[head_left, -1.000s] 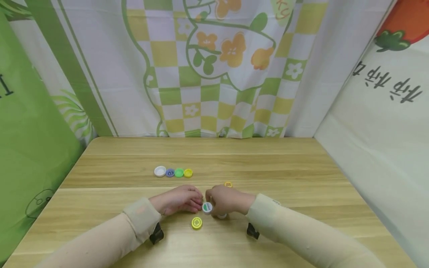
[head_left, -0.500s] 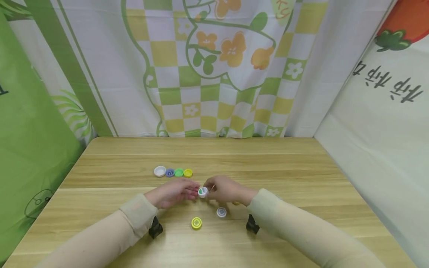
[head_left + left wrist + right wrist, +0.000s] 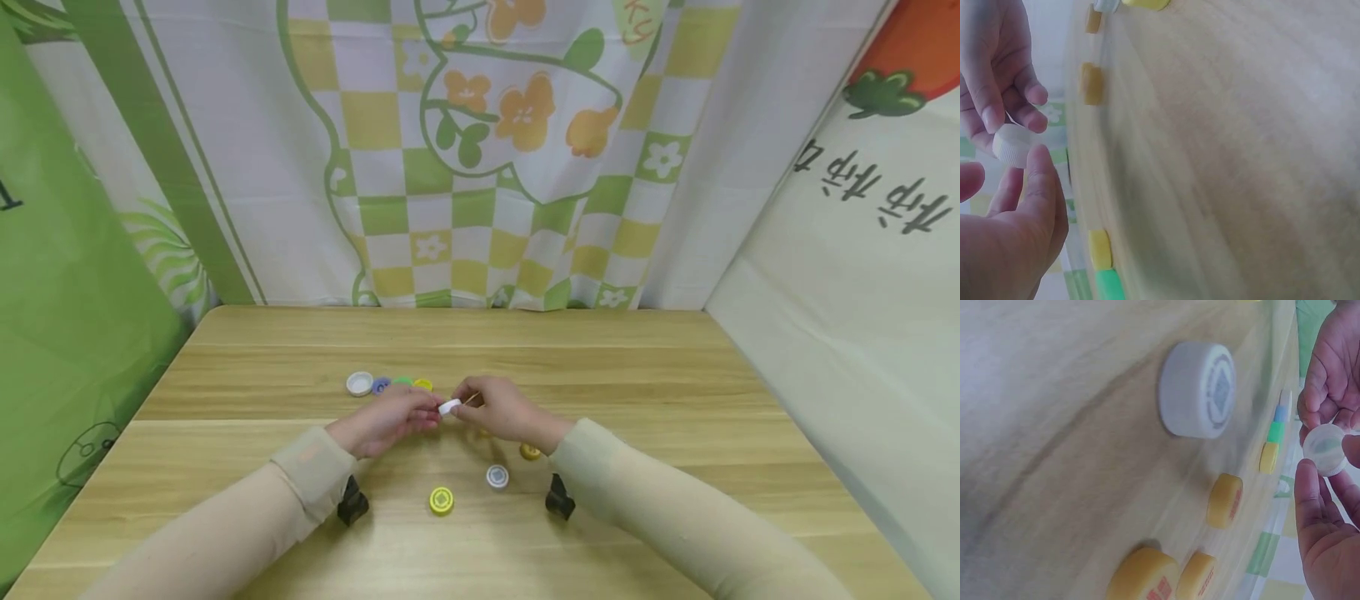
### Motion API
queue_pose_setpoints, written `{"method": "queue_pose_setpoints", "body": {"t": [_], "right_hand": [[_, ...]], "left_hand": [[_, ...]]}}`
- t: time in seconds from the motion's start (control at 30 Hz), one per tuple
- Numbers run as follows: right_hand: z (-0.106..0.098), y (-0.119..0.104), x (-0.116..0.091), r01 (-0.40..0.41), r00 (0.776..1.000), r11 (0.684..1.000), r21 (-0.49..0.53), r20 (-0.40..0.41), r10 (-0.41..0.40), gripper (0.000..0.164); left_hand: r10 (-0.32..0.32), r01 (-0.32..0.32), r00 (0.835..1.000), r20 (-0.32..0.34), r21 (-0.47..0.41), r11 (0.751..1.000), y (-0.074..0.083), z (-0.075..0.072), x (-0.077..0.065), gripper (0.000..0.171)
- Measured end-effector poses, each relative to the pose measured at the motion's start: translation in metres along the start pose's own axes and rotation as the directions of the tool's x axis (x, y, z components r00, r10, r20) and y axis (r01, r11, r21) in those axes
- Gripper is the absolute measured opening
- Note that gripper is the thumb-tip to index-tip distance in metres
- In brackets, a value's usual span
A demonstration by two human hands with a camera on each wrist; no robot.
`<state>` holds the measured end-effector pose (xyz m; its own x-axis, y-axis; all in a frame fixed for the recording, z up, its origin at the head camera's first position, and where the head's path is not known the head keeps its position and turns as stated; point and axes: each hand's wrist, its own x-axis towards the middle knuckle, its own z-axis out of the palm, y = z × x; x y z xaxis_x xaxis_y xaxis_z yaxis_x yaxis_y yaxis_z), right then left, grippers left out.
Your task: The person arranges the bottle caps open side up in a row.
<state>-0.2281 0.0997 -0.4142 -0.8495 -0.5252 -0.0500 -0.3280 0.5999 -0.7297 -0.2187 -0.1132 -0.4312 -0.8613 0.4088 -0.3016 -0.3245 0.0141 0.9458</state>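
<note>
A white ribbed bottle cap (image 3: 449, 407) is up off the table, between my two hands. My right hand (image 3: 501, 410) pinches it between thumb and fingers; the cap's hollow side (image 3: 1324, 450) faces the right wrist camera. My left hand (image 3: 390, 415) touches the cap with its fingertips, its thumb apart from it in the left wrist view. On the table stand a white cap with a grey mark (image 3: 497, 477) and a yellow cap (image 3: 441, 501). Orange caps (image 3: 1225, 500) lie below my right hand, partly hidden in the head view.
Behind my left hand runs a row of caps: white upturned (image 3: 360, 383), blue (image 3: 381, 386), green (image 3: 403, 381) and yellow (image 3: 423, 384). The wooden table (image 3: 600, 350) ends at a patterned curtain (image 3: 480, 208). Cloth walls flank both sides.
The white cap, with its green mark facing up before, has been lifted away from me and tipped on edge. Both hands moved farther forward, uncovering the grey-marked white cap and an orange cap.
</note>
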Motion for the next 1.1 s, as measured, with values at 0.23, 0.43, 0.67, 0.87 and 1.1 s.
{"method": "queue_pose_setpoints", "body": {"t": [0.23, 0.43, 0.67, 0.87, 1.1], "right_hand": [[-0.005, 0.0, 0.008, -0.123, 0.992, 0.972, 0.198, 0.008, 0.124, 0.02], [-0.006, 0.001, 0.017, -0.173, 0.983, 0.911, 0.375, 0.007, 0.184, 0.022], [-0.005, 0.0, 0.024, -0.204, 0.973, 0.868, 0.452, -0.003, 0.23, 0.025], [-0.009, 0.003, 0.028, -0.223, 0.967, 0.832, 0.508, 0.009, 0.254, 0.026], [-0.007, 0.002, 0.032, -0.184, 0.973, 0.829, 0.529, -0.023, 0.23, 0.022]], "left_hand": [[0.088, -0.082, 0.994, -0.062, 0.095, 0.992, 0.008, -0.001, 0.005, 0.028], [0.191, -0.159, 0.978, -0.09, 0.275, 0.948, 0.009, -0.004, 0.013, 0.026], [0.189, -0.144, 0.973, -0.131, 0.293, 0.945, 0.014, -0.006, 0.02, 0.022], [0.199, -0.143, 0.966, -0.164, 0.302, 0.942, 0.018, -0.005, 0.027, 0.022], [0.203, -0.14, 0.959, -0.199, 0.292, 0.946, 0.02, -0.007, 0.031, 0.018]]}}
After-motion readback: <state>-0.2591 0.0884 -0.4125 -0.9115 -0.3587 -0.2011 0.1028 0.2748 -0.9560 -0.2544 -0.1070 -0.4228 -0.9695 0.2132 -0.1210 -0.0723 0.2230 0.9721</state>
